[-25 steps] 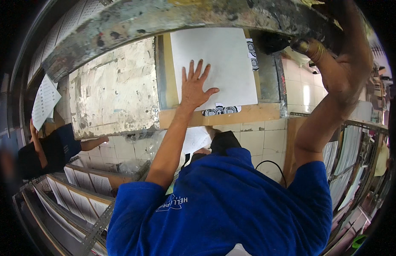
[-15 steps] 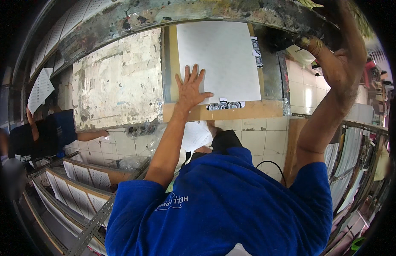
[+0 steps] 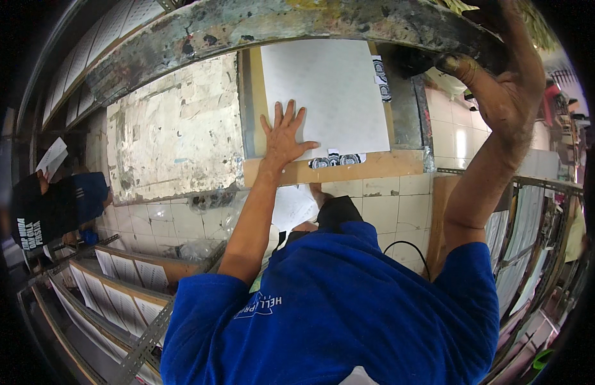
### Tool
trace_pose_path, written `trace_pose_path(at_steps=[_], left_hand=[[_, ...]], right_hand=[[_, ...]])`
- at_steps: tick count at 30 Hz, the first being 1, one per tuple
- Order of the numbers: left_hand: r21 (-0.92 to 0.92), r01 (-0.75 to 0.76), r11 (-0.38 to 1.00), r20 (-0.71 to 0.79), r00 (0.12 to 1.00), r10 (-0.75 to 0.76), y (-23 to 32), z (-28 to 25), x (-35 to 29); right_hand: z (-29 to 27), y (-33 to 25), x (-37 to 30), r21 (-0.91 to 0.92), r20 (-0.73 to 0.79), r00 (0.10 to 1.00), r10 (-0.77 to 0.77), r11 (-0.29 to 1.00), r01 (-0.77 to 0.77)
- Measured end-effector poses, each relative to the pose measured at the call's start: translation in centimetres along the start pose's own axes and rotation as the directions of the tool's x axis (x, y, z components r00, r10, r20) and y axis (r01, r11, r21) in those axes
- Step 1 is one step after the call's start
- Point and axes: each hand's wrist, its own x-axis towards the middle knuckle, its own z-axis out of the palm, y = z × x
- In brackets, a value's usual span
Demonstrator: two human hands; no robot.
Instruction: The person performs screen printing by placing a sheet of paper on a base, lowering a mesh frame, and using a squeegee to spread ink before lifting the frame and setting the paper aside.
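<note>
A large white sheet of paper (image 3: 339, 90) lies on a brown board (image 3: 348, 171) in front of me. My left hand (image 3: 284, 142) rests flat on the sheet's lower left part, fingers spread. Small black-and-white printed pieces (image 3: 336, 160) sit at the sheet's near edge, and more printed pieces (image 3: 382, 78) show along its right edge. At the upper right my right hand (image 3: 499, 96) grips a long, paint-stained frame (image 3: 272, 20) raised over the far side of the board. Its thumb shows on the near side; the other fingers are mostly hidden.
A stained, cream-coloured slab (image 3: 175, 125) adjoins the board on the left. Racks with printed sheets (image 3: 111, 292) stand at the lower left, and another rack (image 3: 522, 237) is at the right. A person (image 3: 60, 205) holding paper is at the far left. Tiles (image 3: 381, 205) cover the floor.
The raised frame sits slightly lower in view, with my right hand still on it. My left hand stays on the sheet. The person at the left has turned and drawn the paper lower.
</note>
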Motion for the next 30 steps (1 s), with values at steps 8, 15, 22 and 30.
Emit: trace_pose_path(at_steps=[8,15,22,30], left_hand=[[0.011,-0.016,1.000,-0.030,0.999,0.016,-0.5,0.9,0.2],[0.012,-0.021,1.000,-0.038,0.999,0.022,-0.5,0.8,0.0],[-0.015,-0.023,1.000,-0.047,0.999,0.022,-0.6,0.8,0.1],[-0.713,-0.236,0.660,-0.515,0.815,-0.264,1.8,-6.1,-2.2]], right_hand=[[-1.9,0.4,0.2,-0.139,0.147,0.988,-0.049,0.988,0.069],[-1.9,-0.7,0.2,-0.234,0.177,0.984,0.028,0.972,0.015],[-1.1,-0.7,0.3,-0.182,0.130,0.992,-0.005,0.983,0.029],[-2.8,-2.9,-4.3,-0.376,0.224,0.934,0.280,0.908,-0.182]])
